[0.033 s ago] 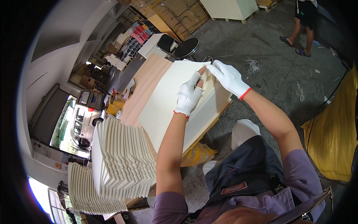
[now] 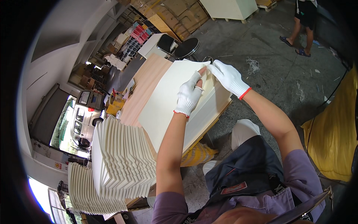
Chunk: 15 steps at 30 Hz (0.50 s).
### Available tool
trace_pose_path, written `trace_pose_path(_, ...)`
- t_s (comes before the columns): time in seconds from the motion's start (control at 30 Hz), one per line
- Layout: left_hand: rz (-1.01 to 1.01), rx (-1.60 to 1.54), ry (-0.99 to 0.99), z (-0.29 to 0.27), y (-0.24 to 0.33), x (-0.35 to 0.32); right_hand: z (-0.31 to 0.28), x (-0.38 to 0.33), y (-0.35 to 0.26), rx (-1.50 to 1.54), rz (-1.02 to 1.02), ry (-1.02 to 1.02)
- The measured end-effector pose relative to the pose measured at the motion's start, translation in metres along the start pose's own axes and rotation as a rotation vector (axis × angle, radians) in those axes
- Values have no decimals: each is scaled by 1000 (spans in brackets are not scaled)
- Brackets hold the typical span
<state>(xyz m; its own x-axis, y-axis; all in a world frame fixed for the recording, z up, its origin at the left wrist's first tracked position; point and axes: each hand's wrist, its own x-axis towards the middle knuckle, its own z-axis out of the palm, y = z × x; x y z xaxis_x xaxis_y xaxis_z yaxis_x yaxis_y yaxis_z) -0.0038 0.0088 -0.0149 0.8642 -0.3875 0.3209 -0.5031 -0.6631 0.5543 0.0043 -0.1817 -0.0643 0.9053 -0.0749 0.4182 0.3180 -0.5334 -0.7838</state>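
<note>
A stack of large cream paper sheets lies on the wooden-topped table, its layered edges showing along the near right side. My left hand rests on the top sheet in a white glove with bare fingertips showing, fingers stretched toward the far right corner. At that corner my right hand, in a white glove with a red cuff, has its fingers closed on the lifted edges of the sheets. The corner curls up between both hands. The right fingertips are partly hidden by the paper.
Thick fanned piles of folded cream sheets stand at the left. Bare wood tabletop shows beyond the stack. A black round stool stands behind the table. A yellow sack is at the right; another person's legs stand far right.
</note>
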Motion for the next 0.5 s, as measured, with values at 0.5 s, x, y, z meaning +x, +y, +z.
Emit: trace_pose_path(0.5, -61, 115, -98, -3, 16, 0, 4, -2, 9, -11, -6, 52)
